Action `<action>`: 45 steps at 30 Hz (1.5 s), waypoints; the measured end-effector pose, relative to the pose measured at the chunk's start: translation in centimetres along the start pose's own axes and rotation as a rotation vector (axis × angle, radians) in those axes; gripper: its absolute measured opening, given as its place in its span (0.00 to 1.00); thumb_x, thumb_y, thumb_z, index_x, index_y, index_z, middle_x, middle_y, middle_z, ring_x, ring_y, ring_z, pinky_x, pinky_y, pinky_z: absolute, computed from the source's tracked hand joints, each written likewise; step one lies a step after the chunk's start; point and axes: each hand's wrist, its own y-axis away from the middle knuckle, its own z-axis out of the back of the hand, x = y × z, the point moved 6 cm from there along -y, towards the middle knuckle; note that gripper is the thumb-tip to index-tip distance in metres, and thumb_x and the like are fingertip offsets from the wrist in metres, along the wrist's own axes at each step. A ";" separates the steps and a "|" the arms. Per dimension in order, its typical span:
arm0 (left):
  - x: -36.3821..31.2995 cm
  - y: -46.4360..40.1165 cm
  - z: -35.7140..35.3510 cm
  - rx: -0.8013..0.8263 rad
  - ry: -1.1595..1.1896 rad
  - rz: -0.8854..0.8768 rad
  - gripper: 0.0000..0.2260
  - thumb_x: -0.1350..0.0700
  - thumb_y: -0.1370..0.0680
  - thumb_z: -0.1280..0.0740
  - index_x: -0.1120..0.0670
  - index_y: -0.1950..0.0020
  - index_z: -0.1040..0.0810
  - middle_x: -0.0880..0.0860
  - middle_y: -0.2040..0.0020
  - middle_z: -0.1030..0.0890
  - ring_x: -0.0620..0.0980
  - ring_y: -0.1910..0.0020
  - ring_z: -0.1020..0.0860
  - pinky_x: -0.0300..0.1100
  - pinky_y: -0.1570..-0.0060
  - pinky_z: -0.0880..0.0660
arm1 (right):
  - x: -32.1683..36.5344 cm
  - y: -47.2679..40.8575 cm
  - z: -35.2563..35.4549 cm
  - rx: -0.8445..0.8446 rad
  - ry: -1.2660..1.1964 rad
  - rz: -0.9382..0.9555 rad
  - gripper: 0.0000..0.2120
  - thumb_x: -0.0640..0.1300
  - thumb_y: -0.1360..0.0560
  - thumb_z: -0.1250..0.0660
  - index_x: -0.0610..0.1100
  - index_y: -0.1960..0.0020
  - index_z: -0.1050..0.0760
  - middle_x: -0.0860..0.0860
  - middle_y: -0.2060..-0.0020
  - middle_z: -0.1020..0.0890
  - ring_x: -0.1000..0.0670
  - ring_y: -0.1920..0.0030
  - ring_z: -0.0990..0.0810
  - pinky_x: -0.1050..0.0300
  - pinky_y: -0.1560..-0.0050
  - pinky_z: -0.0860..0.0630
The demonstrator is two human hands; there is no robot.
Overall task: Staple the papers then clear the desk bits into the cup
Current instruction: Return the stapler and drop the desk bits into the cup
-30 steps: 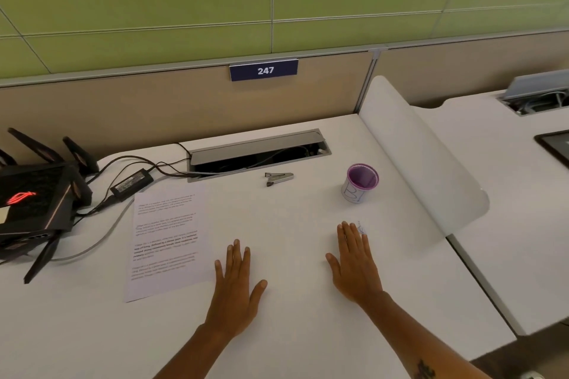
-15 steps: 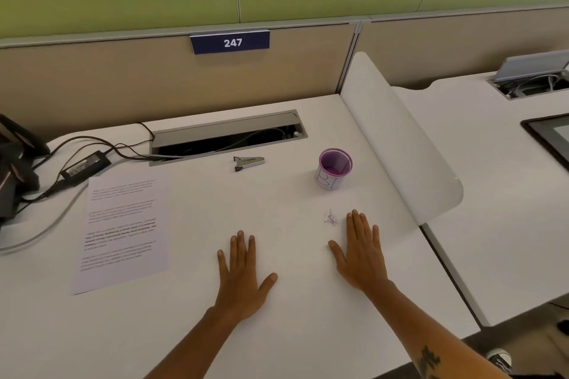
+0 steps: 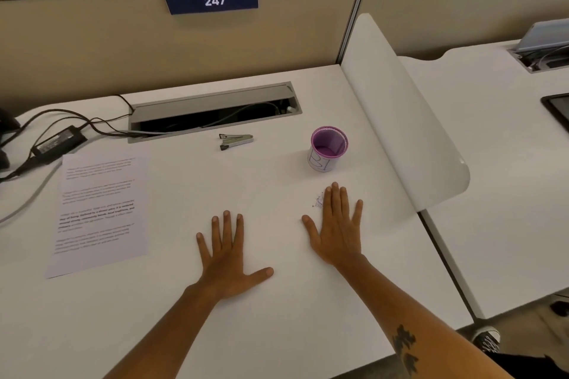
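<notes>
Both hands lie flat and empty on the worktop (image 3: 277,332): left hand (image 3: 229,258), right hand (image 3: 337,226) beside the bits (image 3: 318,201). Cup (image 3: 327,149) stands beyond; stapler (image 3: 236,141) and papers (image 3: 98,212) lie left.

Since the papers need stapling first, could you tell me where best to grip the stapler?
Probably across the long silver body of the stapler, coming from above. It lies flat with open desk around it, its dark-tipped arms spread towards the left, so pinch the middle.
</notes>
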 end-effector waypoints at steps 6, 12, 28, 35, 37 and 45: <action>-0.1 0.0 0.0 0.025 0.002 0.008 0.63 0.16 0.36 0.43 0.46 0.22 0.79 0.50 0.24 0.84 0.55 0.24 0.82 0.68 0.25 0.74 | -0.6 -2.1 0.6 0.008 -0.309 0.045 0.37 0.59 0.20 0.36 0.41 0.19 0.41 0.45 0.22 0.35 0.43 0.22 0.37 0.43 0.21 0.37; -0.1 -0.1 0.0 0.039 -0.010 0.012 0.63 0.16 0.35 0.43 0.46 0.22 0.80 0.50 0.25 0.84 0.55 0.24 0.82 0.68 0.26 0.74 | 0.4 -3.2 1.6 0.102 -0.176 0.251 0.23 0.45 0.18 0.33 0.42 0.25 0.28 0.44 0.26 0.27 0.42 0.27 0.30 0.47 0.32 0.23; 0.1 -0.2 -0.2 0.077 -0.005 0.013 0.61 0.17 0.34 0.43 0.46 0.23 0.81 0.50 0.26 0.85 0.56 0.25 0.82 0.68 0.26 0.74 | 2.1 -2.5 1.0 -0.021 -0.056 0.282 0.09 0.25 0.33 0.25 0.36 0.58 0.19 0.43 0.63 0.20 0.44 0.62 0.22 0.50 0.69 0.21; 0.0 -0.2 -0.4 0.085 0.010 0.006 0.61 0.17 0.34 0.42 0.45 0.23 0.81 0.49 0.26 0.85 0.55 0.25 0.83 0.68 0.26 0.74 | 3.0 -1.7 1.7 -0.134 -0.082 0.352 0.13 0.23 0.37 0.25 0.35 0.58 0.22 0.40 0.63 0.21 0.43 0.63 0.23 0.53 0.68 0.25; 0.1 -0.1 -0.5 0.087 0.003 0.011 0.62 0.16 0.34 0.43 0.45 0.23 0.81 0.49 0.26 0.85 0.55 0.25 0.83 0.68 0.26 0.74 | 2.5 -2.4 1.7 -0.122 -0.174 0.281 0.13 0.21 0.35 0.28 0.34 0.56 0.21 0.40 0.61 0.20 0.41 0.61 0.21 0.51 0.65 0.22; 0.0 -0.3 -0.2 0.093 -0.014 0.006 0.61 0.17 0.34 0.43 0.46 0.24 0.81 0.50 0.26 0.85 0.56 0.25 0.83 0.69 0.26 0.73 | -4.3 -3.9 1.5 0.021 -1.362 -0.755 0.09 0.29 0.26 0.27 0.41 0.55 0.15 0.43 0.55 0.13 0.47 0.57 0.15 0.58 0.51 0.17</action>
